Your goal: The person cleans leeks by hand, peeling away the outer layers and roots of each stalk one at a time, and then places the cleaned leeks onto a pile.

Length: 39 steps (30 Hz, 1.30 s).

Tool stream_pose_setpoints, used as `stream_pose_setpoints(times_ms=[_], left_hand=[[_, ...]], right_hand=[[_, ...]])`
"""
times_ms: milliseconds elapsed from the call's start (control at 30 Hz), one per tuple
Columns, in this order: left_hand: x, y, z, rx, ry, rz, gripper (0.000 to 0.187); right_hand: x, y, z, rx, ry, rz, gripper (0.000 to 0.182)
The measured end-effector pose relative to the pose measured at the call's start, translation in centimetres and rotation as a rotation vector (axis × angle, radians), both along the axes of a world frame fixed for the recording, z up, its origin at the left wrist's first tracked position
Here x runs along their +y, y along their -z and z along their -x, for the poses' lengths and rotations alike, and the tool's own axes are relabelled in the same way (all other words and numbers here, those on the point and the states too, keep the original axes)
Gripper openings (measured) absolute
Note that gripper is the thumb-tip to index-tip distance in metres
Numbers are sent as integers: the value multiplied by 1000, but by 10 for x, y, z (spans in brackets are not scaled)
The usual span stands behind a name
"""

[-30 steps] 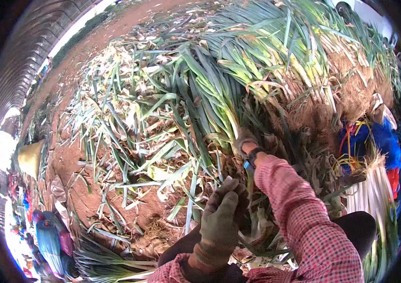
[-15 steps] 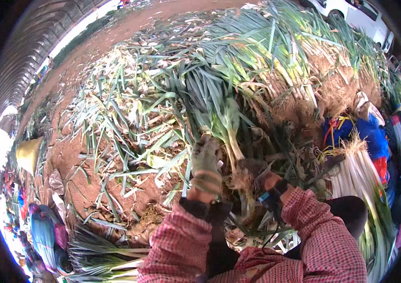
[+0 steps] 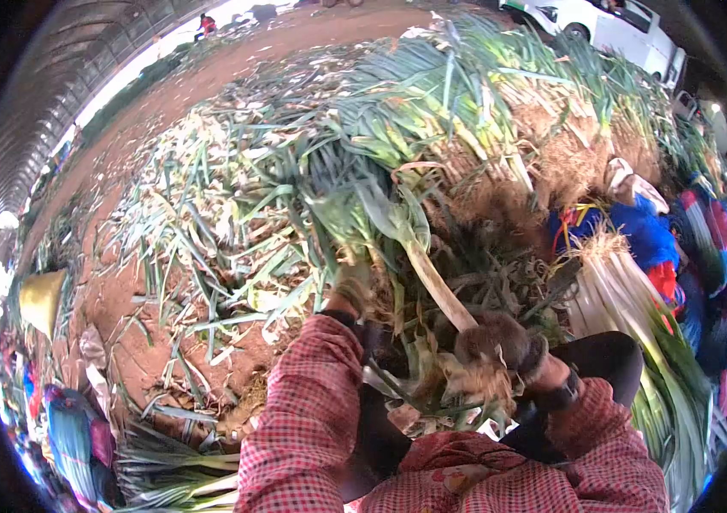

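Note:
A long leek [image 3: 432, 278] slants up and left from my right hand [image 3: 491, 342], gloved and closed round its lower white end near the roots. Its green leaves fan out over the pile in front of me. My left hand [image 3: 348, 289], also gloved, is beside the leaves of other leeks [image 3: 338, 214]; motion smears its fingers. Loose husks and torn leaves [image 3: 457, 380] lie below my right hand, above my lap.
Trimmed leeks [image 3: 628, 299] lie at my right beside blue netting [image 3: 650, 231]. More leeks [image 3: 179, 470] lie at lower left. Rooted leeks [image 3: 543, 128] are heaped ahead, with leaf scraps [image 3: 201, 188] to the left. A white vehicle [image 3: 611, 30] stands at the back right.
My right hand has moved right and down with the leek, drawing it away from the left hand. My left hand has shifted left and slightly lower. The whole view has turned a little.

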<state>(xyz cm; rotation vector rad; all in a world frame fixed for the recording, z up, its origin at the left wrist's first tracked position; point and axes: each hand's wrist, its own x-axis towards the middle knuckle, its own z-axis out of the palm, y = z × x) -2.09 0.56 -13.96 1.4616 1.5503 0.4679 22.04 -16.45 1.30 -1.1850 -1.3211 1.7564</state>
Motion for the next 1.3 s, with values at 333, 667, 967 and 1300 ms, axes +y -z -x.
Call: stream_pose_setpoints(times_ms=[333, 667, 967, 1300], left_hand=[[-33, -99, -67, -1103, -226, 206, 50], [-38, -106, -86, -1501, -53, -70, 60], [-24, -110, -54, -1923, -44, 260, 69], [-46, -131, -54, -1005, -31, -664, 61]], right_hand=[[-85, 83, -59, -724, -298, -469, 59], [45, 47, 29, -410, 476, -552, 35], [63, 91, 31, -336, 275, -597, 26], [65, 29, 54, -130, 308, -11, 23]])
